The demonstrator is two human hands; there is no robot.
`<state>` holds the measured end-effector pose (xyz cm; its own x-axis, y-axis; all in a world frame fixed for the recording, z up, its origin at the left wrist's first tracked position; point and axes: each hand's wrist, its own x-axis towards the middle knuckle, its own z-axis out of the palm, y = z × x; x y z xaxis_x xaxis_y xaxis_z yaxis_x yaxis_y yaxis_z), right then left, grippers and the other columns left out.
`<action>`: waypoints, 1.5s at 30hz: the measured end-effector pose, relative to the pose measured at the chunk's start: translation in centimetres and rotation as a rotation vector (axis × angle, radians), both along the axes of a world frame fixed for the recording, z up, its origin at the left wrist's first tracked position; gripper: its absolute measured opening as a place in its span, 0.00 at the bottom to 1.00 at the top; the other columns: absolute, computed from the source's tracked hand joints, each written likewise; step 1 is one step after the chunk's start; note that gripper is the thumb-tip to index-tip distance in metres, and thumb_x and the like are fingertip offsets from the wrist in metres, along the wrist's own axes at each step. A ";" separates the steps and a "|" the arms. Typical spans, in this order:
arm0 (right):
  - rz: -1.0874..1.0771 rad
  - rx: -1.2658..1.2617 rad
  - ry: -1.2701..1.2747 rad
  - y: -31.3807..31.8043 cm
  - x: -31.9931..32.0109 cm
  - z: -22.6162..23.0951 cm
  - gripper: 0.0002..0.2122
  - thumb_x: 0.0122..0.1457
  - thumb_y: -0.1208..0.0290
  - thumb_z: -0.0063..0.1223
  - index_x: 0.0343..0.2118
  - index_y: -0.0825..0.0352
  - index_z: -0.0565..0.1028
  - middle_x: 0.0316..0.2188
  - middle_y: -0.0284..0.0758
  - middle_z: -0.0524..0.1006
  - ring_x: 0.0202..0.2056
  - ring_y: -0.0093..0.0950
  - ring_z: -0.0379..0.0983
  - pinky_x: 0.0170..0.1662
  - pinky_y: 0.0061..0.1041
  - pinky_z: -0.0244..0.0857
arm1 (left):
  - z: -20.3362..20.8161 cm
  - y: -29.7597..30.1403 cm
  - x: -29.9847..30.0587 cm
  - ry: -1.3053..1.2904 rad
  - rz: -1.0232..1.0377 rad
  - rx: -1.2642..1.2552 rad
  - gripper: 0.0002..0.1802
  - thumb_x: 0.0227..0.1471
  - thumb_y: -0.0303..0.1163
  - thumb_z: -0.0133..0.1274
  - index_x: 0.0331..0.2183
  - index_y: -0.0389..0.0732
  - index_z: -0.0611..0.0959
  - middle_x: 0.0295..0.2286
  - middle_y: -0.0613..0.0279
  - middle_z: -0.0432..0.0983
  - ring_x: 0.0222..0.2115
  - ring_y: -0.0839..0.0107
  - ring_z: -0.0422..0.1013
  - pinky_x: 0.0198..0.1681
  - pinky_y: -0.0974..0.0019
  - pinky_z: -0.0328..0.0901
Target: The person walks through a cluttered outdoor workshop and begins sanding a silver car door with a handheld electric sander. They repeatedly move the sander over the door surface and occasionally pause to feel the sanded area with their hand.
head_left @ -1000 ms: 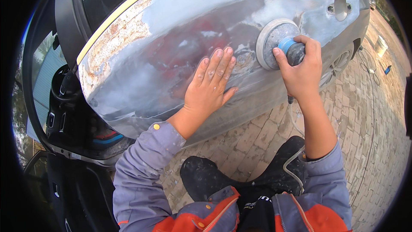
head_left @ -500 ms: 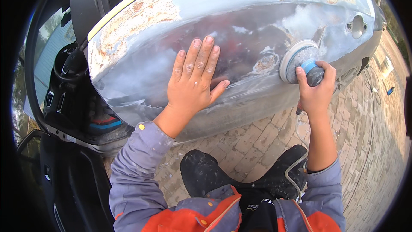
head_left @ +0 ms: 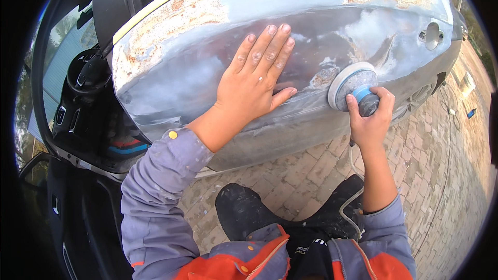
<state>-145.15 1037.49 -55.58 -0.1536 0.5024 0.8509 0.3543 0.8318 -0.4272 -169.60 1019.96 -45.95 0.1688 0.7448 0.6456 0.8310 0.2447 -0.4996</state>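
Note:
A car door panel (head_left: 176,88), patchy with grey, white and rust-brown areas, stretches across the view. My left hand (head_left: 254,72) lies flat against its middle, fingers stretched out and holding nothing. To the right, my right hand (head_left: 371,122) grips a round sander (head_left: 358,87) with a blue band and dark knob. The sander's disc is tilted against the panel, beside a bare rough patch (head_left: 324,77). From below the sander a pale cord or hose (head_left: 348,210) runs down past my legs.
An open black door (head_left: 83,218) stands at the lower left, near the car interior with its steering wheel (head_left: 88,72). A door-handle recess (head_left: 431,36) is at the upper right. Brick paving (head_left: 306,176) lies below; a small blue object (head_left: 471,113) rests at the far right.
My left hand has slid right and slightly up across the panel. The sander, in my right hand, has moved a little left and down.

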 end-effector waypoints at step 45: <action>0.148 -1.563 0.459 -4.8 13.0 -31.4 0.29 0.55 0.68 0.79 0.54 0.71 0.71 0.38 0.36 0.79 0.35 0.25 0.78 0.38 0.28 0.75 | -6.8 3.4 6.6 -0.128 0.149 0.087 0.58 0.62 0.68 0.54 0.74 0.33 0.60 0.75 0.45 0.52 0.77 0.47 0.47 0.77 0.42 0.43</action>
